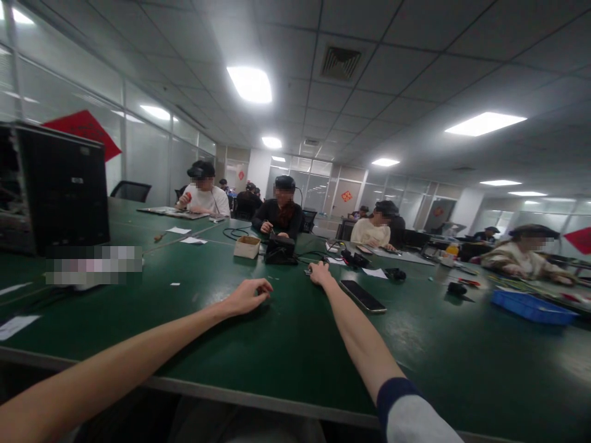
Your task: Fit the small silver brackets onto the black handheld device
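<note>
My left hand (248,295) rests on the green table (286,344) with its fingers curled under, thumb and fingertips together; whether anything small is inside them I cannot see. My right hand (319,272) is stretched far forward, fingers bent down onto the table at a small dark object near black cables (318,254). A dark phone (363,296) lies flat just right of my right forearm. A small cardboard box (247,247) and a black device (281,251) stand beyond both hands.
A black computer case (60,187) stands at the left, paper scraps (16,325) near the front edge. A blue tray (530,306) sits at the right. Several seated people (281,212) work along the table's far side.
</note>
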A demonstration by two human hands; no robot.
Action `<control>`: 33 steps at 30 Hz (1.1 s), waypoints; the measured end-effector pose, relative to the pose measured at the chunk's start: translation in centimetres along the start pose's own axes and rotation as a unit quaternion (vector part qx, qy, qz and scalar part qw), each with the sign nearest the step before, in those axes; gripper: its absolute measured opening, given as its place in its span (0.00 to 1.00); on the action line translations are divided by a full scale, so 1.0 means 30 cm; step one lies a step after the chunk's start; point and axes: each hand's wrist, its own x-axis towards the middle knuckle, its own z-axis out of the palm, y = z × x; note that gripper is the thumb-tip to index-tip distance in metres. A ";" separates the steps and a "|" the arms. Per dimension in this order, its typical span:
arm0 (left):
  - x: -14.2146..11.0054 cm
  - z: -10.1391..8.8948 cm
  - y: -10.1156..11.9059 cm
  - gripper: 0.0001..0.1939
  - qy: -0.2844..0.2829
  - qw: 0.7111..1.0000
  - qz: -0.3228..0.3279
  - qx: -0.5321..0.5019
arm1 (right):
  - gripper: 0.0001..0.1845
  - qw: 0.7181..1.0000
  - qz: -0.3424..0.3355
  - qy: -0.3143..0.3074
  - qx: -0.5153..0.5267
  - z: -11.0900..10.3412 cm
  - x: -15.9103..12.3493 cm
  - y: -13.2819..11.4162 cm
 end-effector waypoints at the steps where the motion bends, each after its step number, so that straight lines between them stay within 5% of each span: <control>1: 0.000 0.001 -0.001 0.12 0.000 1.000 0.000 0.000 | 0.16 1.000 -0.001 0.001 -0.002 0.004 -0.002 -0.001; 33: -0.014 -0.008 0.038 0.12 -0.026 1.000 -0.007 0.011 | 0.17 0.997 0.065 -0.027 0.012 0.035 0.053 0.055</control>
